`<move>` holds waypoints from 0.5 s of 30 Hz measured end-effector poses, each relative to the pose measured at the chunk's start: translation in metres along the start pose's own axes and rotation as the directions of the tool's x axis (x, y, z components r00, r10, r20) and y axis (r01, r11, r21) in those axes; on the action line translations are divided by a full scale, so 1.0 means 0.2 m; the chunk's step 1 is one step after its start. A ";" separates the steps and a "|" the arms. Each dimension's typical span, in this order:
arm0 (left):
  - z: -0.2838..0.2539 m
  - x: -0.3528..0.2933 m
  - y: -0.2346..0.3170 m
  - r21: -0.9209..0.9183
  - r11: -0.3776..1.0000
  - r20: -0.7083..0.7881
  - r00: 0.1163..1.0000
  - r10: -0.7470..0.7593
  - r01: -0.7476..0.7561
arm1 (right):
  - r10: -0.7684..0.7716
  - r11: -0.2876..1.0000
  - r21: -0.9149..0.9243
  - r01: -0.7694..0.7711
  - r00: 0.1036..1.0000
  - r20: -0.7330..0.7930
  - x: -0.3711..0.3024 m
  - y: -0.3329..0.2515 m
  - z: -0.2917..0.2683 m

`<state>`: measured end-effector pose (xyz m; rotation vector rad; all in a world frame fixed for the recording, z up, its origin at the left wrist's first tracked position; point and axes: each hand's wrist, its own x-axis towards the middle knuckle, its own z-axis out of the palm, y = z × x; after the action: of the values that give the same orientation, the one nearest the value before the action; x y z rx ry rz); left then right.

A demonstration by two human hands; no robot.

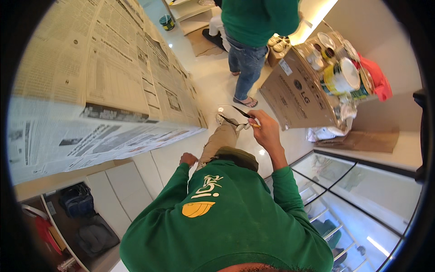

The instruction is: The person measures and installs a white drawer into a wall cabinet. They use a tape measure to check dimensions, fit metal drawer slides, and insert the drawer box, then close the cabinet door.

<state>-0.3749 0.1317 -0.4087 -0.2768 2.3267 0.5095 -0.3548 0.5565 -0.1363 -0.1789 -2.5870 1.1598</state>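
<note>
In front of my body, my right hand (pixel 268 131) is raised and closed on a pair of eyeglasses (pixel 243 127). The small oval lenses sit by the fingertips, and the dark arms spread away from me. A thin orange-yellow stick (pixel 255 125) also shows at these fingers; whether it is a pencil or something else I cannot make out. Lower down at my left side hangs my left hand (pixel 188 159), its fingers curled in with nothing visible in them. It is nearest to my trouser leg and the newspaper-covered block.
On the left stands a large block wrapped in newspaper (pixel 118 68). A person in a green top and jeans (pixel 247 63) stands ahead. To the right, a cardboard box (pixel 297 93) carries paint buckets (pixel 340 76). Nearer are a black-framed glass panel (pixel 362 190) and an open compartment with bags (pixel 77 199).
</note>
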 end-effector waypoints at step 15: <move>-0.08 -0.01 0.06 -0.458 0.838 0.013 0.945 -0.326 0.296 | -0.078 0.987 -0.095 0.133 0.896 0.437 1.49 0.35 0.91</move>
<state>-0.3883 0.1356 -0.3936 -0.8943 2.1350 0.8870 -0.6957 0.5436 -0.2365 0.2201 -3.0099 1.1017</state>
